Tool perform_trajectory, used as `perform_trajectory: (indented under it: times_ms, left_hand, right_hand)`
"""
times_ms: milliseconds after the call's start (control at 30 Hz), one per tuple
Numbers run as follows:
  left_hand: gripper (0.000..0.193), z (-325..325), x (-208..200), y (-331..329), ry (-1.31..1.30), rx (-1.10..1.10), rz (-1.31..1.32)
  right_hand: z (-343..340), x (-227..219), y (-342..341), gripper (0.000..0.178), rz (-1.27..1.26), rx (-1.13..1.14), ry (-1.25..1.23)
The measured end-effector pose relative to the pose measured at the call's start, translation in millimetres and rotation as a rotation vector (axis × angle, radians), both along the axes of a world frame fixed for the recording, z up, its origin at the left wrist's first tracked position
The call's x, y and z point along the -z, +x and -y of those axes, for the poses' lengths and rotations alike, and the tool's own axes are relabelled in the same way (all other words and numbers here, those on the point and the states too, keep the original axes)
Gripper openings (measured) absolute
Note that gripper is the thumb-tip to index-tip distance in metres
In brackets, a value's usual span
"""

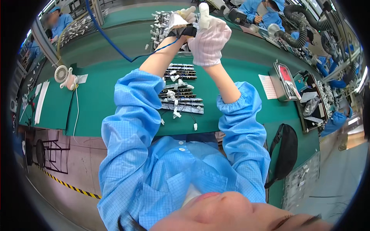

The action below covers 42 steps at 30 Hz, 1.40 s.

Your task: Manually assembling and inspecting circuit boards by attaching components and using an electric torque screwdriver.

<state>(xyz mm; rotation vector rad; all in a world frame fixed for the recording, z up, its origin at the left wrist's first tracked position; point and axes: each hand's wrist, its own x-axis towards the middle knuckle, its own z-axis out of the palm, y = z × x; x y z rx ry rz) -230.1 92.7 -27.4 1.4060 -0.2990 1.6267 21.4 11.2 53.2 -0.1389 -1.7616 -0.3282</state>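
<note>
My left hand (181,20), in a pale glove, reaches to the far side of the bench with its visible fingers bent together. A black wrist strap (189,30) with a blue cord goes round its wrist. Close beside it, my right hand (210,41), in a striped white glove, is curled with one white-covered digit pointing up. What either hand grips is hidden. Behind and below them lies a batch of boards with white connectors (157,29). Nearer to me, narrow circuit board strips (187,108) with wired white connectors lie in a loose stack.
A small fan (62,74) stands at the left, by long white strips (41,102). To the right are a metal box (283,82), a dotted sheet (267,86), a parts tray (308,102) and a black pouch (285,148). A blue hose (111,42) hangs at upper left. Other people work farther off.
</note>
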Motion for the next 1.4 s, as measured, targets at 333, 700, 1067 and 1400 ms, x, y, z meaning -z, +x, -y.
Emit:
perform_trajectory:
  times_ms: [333,700,1067,1400]
  left_hand:
    - [0.034,32,-23,81,-0.551,-0.125,0.423]
    - [0.055,66,-53,122,-0.816,-0.155,0.376]
    - [0.033,75,-60,133,-0.92,-0.216,0.345]
    - [0.031,94,-73,152,-1.082,-0.256,0.445]
  right_hand:
    - [-11,27,16,0.077,0.349,-0.378,-0.194]
    - [-18,31,33,0.084,0.582,-1.134,-1.037]
    - [-16,20,59,0.054,0.277,-0.458,-0.054]
    - [2,11,60,0.044,0.229,-0.242,0.016]
